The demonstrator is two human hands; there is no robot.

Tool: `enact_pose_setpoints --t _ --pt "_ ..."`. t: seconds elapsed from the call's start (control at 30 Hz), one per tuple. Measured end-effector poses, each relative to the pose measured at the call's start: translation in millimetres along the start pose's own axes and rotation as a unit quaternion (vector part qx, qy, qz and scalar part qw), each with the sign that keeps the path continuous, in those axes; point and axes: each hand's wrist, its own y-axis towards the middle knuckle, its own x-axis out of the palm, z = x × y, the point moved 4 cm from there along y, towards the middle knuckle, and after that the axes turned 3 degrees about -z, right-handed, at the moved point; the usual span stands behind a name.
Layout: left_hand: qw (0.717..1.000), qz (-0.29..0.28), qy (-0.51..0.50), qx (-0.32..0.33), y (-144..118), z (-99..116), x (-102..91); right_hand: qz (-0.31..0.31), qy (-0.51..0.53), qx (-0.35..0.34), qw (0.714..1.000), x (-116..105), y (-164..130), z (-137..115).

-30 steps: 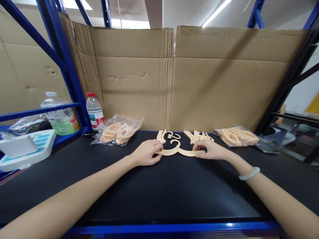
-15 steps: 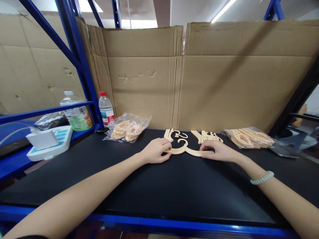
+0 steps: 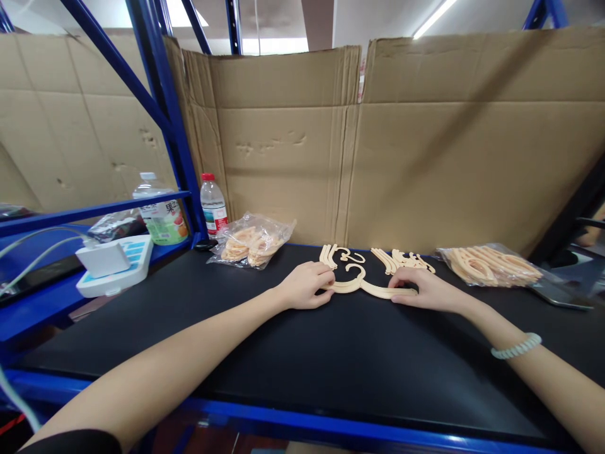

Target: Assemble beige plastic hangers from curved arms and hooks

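So, starting way over on the left, a white and blue device (image 3: 116,265) sits on a blue side shelf (image 3: 94,211), with a green-labelled bottle (image 3: 163,217) behind it and a red-capped water bottle (image 3: 213,205) next to the blue upright. A clear bag of beige parts (image 3: 253,241) lies at the far edge of the black tabletop (image 3: 331,366). Then the left hand (image 3: 307,287) pinches the left end of a beige plastic hanger (image 3: 362,285) lying flat mid-table, toward the far side. Two loose piles of hanger pieces (image 3: 378,258) sit just behind it. The right hand (image 3: 428,290) has its fingers closed on the hanger's right end, with a pale bracelet (image 3: 515,347) on that wrist. Farther right is another bag of hangers (image 3: 489,265), all in front of cardboard sheets (image 3: 401,145).
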Motion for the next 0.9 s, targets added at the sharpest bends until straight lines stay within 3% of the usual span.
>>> enact_pose_setpoints --t 0.9 --pt "1.000 -0.006 0.000 -0.007 0.1 -4.1 4.6 0.010 -0.020 -0.002 1.000 -1.1 -0.2 0.4"
